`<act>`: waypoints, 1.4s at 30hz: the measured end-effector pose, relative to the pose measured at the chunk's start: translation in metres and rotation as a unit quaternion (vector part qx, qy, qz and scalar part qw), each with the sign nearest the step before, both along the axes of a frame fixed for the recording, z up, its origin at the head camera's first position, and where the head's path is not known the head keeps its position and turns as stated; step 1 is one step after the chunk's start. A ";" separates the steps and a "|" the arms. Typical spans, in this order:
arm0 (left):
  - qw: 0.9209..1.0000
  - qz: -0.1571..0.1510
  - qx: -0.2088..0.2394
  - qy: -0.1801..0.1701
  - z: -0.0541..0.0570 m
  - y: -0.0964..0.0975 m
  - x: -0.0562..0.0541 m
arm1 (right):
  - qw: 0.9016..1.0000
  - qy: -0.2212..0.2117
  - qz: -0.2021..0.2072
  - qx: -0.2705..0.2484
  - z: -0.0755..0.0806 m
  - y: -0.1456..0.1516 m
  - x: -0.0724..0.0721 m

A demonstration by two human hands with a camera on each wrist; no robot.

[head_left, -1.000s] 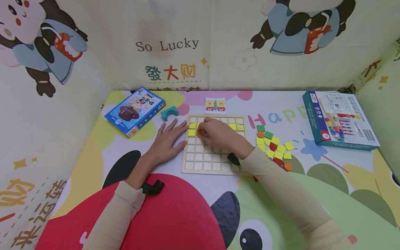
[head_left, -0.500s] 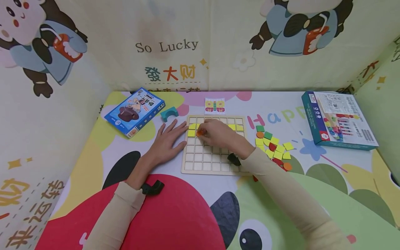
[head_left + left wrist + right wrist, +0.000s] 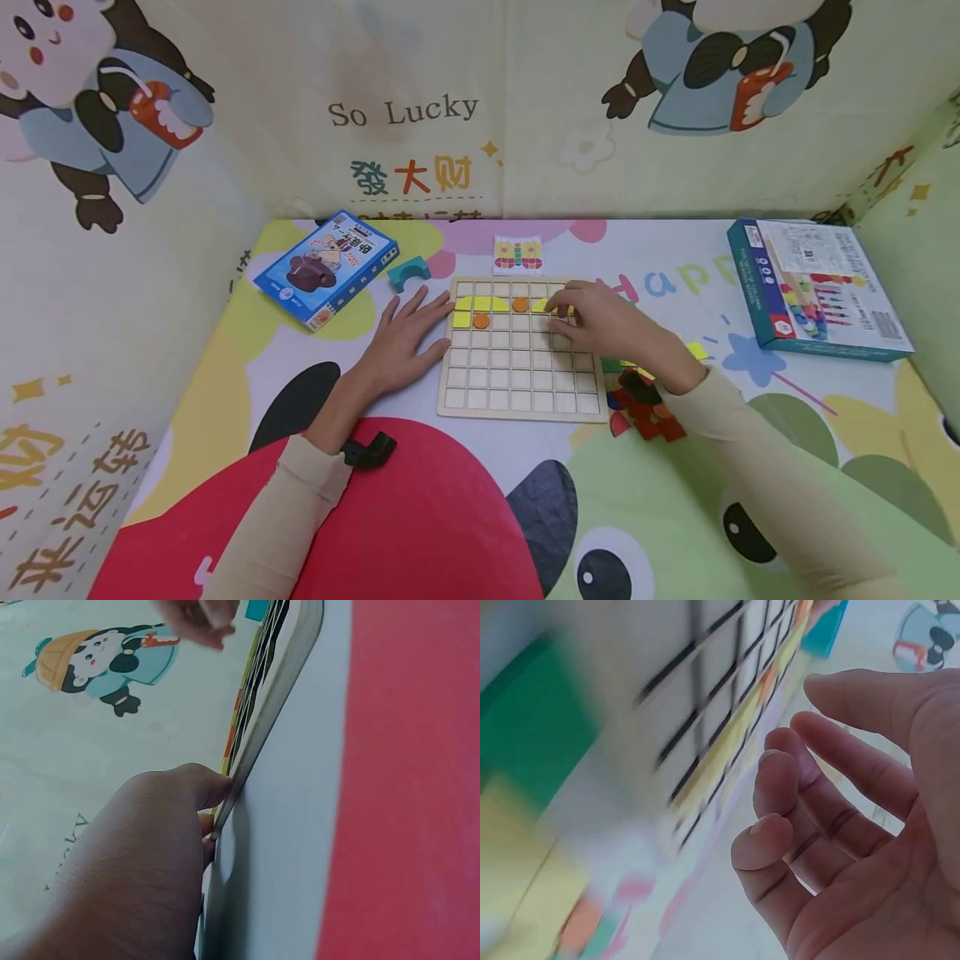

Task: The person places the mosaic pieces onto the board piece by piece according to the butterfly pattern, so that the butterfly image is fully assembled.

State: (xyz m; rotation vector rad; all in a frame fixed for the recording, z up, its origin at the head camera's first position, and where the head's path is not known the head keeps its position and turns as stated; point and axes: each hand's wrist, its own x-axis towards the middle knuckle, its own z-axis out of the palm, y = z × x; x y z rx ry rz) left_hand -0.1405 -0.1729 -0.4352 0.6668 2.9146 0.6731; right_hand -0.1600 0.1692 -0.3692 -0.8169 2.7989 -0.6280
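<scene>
A wooden grid board lies at the middle of the table. Its second row bears yellow tiles and an orange disc. One row nearer, a yellow square sits beside another orange disc. My left hand rests with fingers spread on the table, fingertips and thumb against the board's left edge. Over the board's right part hovers my right hand, covering some cells. In the right wrist view its fingers bend loosely, thumb apart, holding nothing.
Loose coloured tiles lie right of the board, partly under my right wrist. Behind the board is a butterfly pattern card. A blue box and a teal arch block stand back left, a larger box back right.
My right hand has let go of the orange disc, which stays in its cell, and has moved right across the board, uncovering the other disc. My left hand has stayed put.
</scene>
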 end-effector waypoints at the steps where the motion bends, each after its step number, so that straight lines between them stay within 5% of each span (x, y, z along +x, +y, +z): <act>1: 1.000 0.000 0.000 0.000 0.000 0.000 0.000 | 1.000 -0.002 -0.005 0.005 0.002 0.009 0.001; 14: 1.000 -0.001 0.003 -0.001 0.002 0.001 0.001 | 0.997 -0.010 -0.067 0.048 -0.002 0.087 0.021; 42: 1.000 0.004 -0.013 -0.001 0.003 0.003 -0.002 | 0.996 -0.014 -0.055 0.069 -0.008 0.093 0.022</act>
